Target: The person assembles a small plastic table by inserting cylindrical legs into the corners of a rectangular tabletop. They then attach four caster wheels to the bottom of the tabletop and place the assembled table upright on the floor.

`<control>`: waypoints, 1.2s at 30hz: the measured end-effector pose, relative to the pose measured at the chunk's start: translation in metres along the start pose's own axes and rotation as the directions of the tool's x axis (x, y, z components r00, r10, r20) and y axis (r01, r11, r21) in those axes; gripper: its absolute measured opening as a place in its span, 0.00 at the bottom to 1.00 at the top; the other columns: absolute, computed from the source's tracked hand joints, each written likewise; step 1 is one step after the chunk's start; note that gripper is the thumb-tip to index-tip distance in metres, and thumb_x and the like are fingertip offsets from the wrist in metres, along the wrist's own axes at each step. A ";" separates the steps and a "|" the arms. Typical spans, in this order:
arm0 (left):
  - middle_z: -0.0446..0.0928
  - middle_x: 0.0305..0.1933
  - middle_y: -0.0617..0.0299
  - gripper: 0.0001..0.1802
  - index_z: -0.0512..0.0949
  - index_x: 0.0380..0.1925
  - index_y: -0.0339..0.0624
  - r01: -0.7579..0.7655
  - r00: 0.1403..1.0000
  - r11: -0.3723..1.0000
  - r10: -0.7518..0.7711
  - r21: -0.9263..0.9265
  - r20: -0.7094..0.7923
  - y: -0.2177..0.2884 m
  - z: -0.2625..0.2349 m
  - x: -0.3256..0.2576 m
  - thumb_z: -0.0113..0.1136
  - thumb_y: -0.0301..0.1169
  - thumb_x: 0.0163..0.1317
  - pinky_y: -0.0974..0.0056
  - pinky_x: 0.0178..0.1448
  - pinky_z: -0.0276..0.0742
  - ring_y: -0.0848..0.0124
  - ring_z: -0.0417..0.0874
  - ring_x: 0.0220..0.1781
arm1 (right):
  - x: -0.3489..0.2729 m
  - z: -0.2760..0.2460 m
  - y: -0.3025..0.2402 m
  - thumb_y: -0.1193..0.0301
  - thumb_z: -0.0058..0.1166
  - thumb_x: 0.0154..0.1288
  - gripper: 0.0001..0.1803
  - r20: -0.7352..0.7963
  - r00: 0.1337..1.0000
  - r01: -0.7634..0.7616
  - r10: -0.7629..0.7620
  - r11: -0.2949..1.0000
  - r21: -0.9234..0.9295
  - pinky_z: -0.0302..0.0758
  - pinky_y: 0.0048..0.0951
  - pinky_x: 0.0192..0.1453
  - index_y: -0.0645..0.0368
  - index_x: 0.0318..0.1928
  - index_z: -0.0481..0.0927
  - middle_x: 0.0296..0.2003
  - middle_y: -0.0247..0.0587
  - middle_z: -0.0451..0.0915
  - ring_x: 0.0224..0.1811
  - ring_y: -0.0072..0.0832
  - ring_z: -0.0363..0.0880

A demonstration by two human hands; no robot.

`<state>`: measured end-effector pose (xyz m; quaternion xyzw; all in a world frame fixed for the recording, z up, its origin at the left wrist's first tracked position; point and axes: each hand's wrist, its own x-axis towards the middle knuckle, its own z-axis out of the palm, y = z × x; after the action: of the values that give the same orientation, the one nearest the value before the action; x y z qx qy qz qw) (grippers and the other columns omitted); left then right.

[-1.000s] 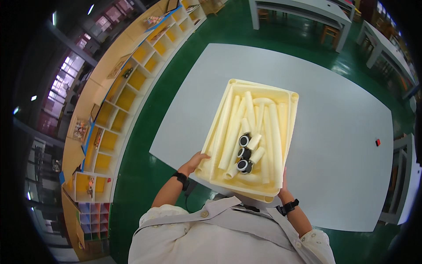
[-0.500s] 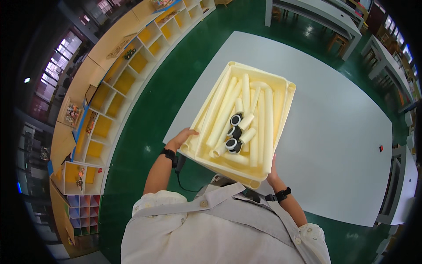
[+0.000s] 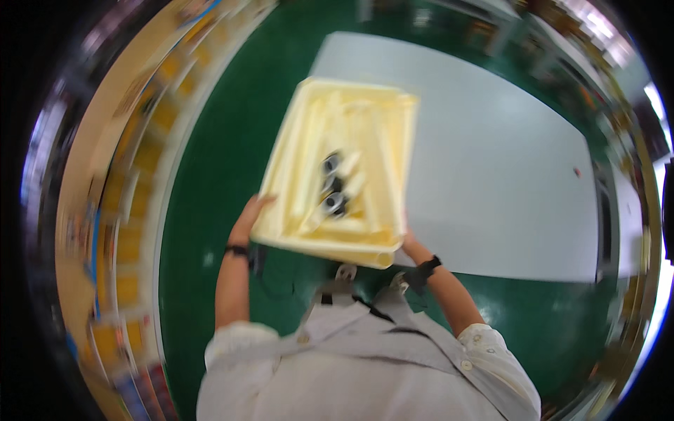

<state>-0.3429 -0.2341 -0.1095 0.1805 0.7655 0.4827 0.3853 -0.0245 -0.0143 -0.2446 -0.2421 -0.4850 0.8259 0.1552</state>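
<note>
A pale yellow plastic bin (image 3: 382,247) is carried between my two hands, in front of my body and overlapping the left part of a grey table. My left hand (image 3: 247,212) grips its near left corner, thumb over the rim. At the near right side my right hand (image 3: 408,241) holds the bin, its fingers mostly hidden by the wall. Inside lie several cream tubes (image 3: 298,165), long and short. Among them sit black-and-white round connector pieces (image 3: 334,203) in a row. Motion blurs the contents.
The grey table (image 3: 491,175) spreads to the right, with a small red object (image 3: 577,172) near its far right edge. Along the left runs a curved line of wooden shelves (image 3: 144,154) with yellow-backed cubbies. Green floor (image 3: 217,140) lies between shelves and table. More tables stand at the back and right.
My view has swung, and shelves and table are smeared by motion. The bin, still in both hands, sits farther left and higher in the picture. More green floor shows by my right arm.
</note>
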 end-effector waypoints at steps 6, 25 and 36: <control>0.61 0.69 0.46 0.36 0.58 0.68 0.46 -0.105 0.994 0.729 0.051 -0.676 -0.100 -0.094 -0.017 -0.014 0.35 0.57 0.68 0.46 0.69 0.63 0.53 0.66 0.68 | -0.045 -0.079 0.020 0.51 0.33 0.74 0.30 -0.049 0.997 -0.072 0.053 0.706 -0.704 0.56 0.38 0.71 0.60 0.65 0.65 0.67 0.48 0.63 0.69 0.42 0.60; 0.80 0.46 0.49 0.20 0.79 0.46 0.42 -0.898 0.253 0.309 -0.219 0.313 0.942 -0.122 0.564 -0.120 0.55 0.42 0.59 0.54 0.52 0.76 0.53 0.81 0.48 | -0.765 -0.217 0.292 0.56 0.51 0.58 0.21 -0.796 0.082 -0.893 0.600 0.399 0.209 0.78 0.42 0.48 0.59 0.40 0.84 0.38 0.48 0.84 0.42 0.44 0.83; 0.68 0.63 0.58 0.25 0.71 0.54 0.48 -0.992 0.094 0.109 0.361 0.058 0.928 -0.038 0.868 -0.198 0.58 0.28 0.53 0.56 0.58 0.72 0.55 0.71 0.61 | -0.818 -0.414 0.194 0.62 0.49 0.65 0.19 -0.977 0.138 -0.318 0.165 0.941 0.115 0.79 0.30 0.40 0.64 0.47 0.81 0.33 0.43 0.85 0.33 0.28 0.83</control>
<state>0.4499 0.1403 -0.2667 0.8717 0.4169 0.1375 0.2178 0.8818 -0.2084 -0.3811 -0.7950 -0.2764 0.4627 0.2783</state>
